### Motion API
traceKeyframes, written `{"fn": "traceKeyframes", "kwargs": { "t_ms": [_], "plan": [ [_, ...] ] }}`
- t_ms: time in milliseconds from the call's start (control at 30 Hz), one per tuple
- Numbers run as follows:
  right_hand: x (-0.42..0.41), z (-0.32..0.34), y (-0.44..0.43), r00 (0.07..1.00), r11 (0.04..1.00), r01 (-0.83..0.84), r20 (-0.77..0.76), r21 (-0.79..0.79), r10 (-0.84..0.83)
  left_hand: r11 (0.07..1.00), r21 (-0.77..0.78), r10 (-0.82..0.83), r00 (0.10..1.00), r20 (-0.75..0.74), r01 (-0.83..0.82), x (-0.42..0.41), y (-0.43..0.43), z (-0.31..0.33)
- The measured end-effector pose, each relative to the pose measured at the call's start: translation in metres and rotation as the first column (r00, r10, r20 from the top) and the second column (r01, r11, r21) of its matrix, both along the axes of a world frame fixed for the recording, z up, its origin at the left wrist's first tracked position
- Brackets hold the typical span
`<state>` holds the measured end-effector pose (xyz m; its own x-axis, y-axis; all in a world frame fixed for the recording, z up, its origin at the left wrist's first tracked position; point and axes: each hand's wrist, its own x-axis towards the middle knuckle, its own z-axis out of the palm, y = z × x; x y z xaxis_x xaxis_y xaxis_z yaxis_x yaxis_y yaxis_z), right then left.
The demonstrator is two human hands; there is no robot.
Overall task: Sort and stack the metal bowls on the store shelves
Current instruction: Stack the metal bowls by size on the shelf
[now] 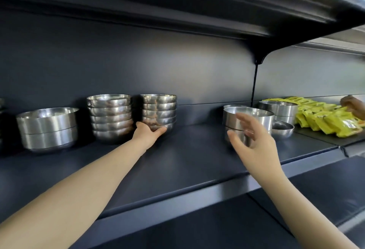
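Dark shelf (197, 150), blurred right hand (254, 140) before bowls (231, 118)

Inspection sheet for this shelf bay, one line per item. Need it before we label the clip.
Surface: dark shelf, matte.
Job's things: wide pair nested far left; left tall stack beside right tall stack; near pair; rear stack behind it; single bowl alongside.
Clutter: yellow packets at right; brown item beyond, blurred.
Hands: left hand grips the right tall stack's base; right hand open, fingers spread before the near pair, contact unclear.
Cables: nothing seen.
Surroundings: upper shelf overhead; lower shelf beneath.
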<state>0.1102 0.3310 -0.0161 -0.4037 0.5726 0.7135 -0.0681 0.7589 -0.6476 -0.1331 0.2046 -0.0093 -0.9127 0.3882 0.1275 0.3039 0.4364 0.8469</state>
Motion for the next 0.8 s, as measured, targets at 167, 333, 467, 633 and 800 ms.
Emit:
{"fn": "traceKeyframes", "kwargs": {
  "t_ms": [167, 333, 467, 633, 800],
  "plan": [
    [0.015, -0.001, 0.023, 0.950, 0.951, 0.306, -0.046, -0.036, -0.308, 0.994, -0.105, -0.006, 1.000, -0.011, 0.005, 0.020, -0.007, 0.001],
    [0.021, 0.001, 0.047, 0.992, 0.941, 0.125, 0.033, -0.315, -0.121, 0.985, -0.073, -0.161, 0.987, -0.012, 0.159, 0.050, -0.014, -0.008],
    [0.022, 0.004, 0.059, 0.999, 0.937, 0.033, 0.052, -0.347, -0.016, 0.939, -0.045, -0.341, 0.940, -0.021, 0.340, 0.072, -0.006, -0.012],
    [0.015, 0.009, 0.075, 0.972, 0.926, -0.130, 0.141, -0.354, 0.190, 0.913, 0.066, -0.404, 0.915, 0.007, 0.402, 0.103, 0.036, 0.002],
    [0.013, 0.018, 0.095, 0.936, 0.957, -0.171, 0.264, -0.235, 0.232, 0.919, 0.211, -0.349, 0.937, 0.035, 0.334, 0.116, 0.085, 0.010]
  ]
}}
